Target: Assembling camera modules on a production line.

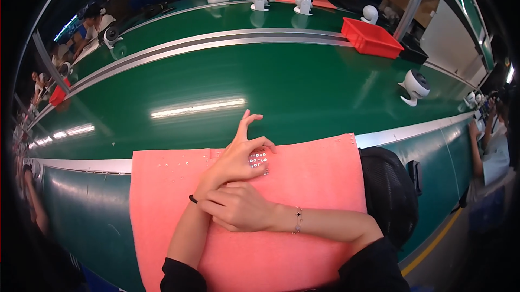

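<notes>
My left hand (238, 156) is raised over a pink cloth (309, 184), fingers spread and curved, holding nothing. A thin black band (193, 198) circles my left wrist. My right hand (238, 206) lies across that wrist with its fingers closed, the tips pinching at the band. A bracelet (298, 220) with small charms hangs on my right wrist. Small shiny round pieces (259, 156) sit in rows on the cloth, partly behind my left fingers. A few more loose shiny bits (187, 163) are scattered toward the cloth's far left edge.
Beyond the cloth runs a green conveyor belt (303, 86) with a white round-headed camera (416, 86) at the right. A red bin (371, 37) stands past the metal rail. A black mesh bag (387, 194) lies beside the cloth. Other people work across and along the line.
</notes>
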`<move>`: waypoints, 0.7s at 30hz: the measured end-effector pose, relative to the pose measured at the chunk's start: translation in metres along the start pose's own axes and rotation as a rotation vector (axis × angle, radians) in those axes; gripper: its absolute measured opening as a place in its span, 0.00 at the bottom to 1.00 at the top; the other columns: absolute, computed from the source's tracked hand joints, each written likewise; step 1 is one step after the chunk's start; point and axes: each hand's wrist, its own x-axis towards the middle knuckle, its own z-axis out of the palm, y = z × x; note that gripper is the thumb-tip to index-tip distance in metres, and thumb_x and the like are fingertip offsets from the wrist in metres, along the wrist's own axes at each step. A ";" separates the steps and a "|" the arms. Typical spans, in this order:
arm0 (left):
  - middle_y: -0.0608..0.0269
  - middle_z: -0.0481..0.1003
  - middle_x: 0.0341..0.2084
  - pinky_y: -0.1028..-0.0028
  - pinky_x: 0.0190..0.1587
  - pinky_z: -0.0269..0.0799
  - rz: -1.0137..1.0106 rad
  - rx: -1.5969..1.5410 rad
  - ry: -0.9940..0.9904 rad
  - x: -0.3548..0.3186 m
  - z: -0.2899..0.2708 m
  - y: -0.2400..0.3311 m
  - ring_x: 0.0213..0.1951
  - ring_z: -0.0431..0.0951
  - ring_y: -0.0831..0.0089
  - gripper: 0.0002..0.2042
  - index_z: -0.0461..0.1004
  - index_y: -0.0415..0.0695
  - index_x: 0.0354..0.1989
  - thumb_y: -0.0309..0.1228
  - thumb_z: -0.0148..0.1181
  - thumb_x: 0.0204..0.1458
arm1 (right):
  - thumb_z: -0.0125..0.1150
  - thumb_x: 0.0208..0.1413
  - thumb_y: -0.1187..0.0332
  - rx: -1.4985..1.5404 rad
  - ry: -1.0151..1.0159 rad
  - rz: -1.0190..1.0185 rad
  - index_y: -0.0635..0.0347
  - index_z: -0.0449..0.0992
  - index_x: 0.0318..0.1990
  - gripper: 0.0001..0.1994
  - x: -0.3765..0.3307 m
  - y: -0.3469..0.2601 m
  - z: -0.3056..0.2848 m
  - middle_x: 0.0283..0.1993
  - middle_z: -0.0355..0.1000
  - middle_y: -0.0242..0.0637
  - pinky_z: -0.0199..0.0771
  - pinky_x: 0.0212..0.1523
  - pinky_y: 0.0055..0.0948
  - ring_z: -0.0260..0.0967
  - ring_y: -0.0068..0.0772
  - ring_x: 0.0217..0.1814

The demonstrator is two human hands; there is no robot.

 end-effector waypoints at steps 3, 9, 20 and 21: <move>0.47 0.45 0.60 0.66 0.49 0.74 0.010 0.008 0.013 -0.002 -0.001 -0.002 0.65 0.36 0.43 0.14 0.75 0.47 0.31 0.22 0.59 0.31 | 0.55 0.38 0.76 0.052 -0.026 0.006 0.62 0.71 0.36 0.12 -0.002 0.004 0.005 0.31 0.69 0.37 0.69 0.29 0.30 0.68 0.36 0.29; 0.47 0.46 0.59 0.67 0.49 0.75 0.021 0.202 0.070 -0.003 0.003 -0.003 0.60 0.40 0.46 0.15 0.75 0.48 0.32 0.22 0.59 0.29 | 0.54 0.39 0.77 0.157 -0.083 0.052 0.64 0.70 0.41 0.16 -0.007 0.005 0.008 0.33 0.69 0.40 0.72 0.32 0.35 0.69 0.41 0.30; 0.57 0.61 0.43 0.66 0.48 0.67 0.088 0.182 0.292 -0.005 0.000 -0.012 0.47 0.63 0.63 0.08 0.70 0.44 0.25 0.22 0.60 0.34 | 0.52 0.40 0.78 0.151 -0.074 0.092 0.63 0.69 0.43 0.17 -0.012 0.005 0.014 0.31 0.68 0.40 0.71 0.27 0.34 0.69 0.39 0.26; 0.59 0.64 0.37 0.70 0.43 0.69 0.042 0.016 0.375 -0.004 0.000 -0.014 0.40 0.66 0.68 0.06 0.68 0.41 0.24 0.20 0.59 0.36 | 0.52 0.40 0.78 0.147 -0.075 0.085 0.63 0.69 0.43 0.17 -0.011 0.006 0.014 0.31 0.68 0.40 0.71 0.27 0.34 0.69 0.39 0.26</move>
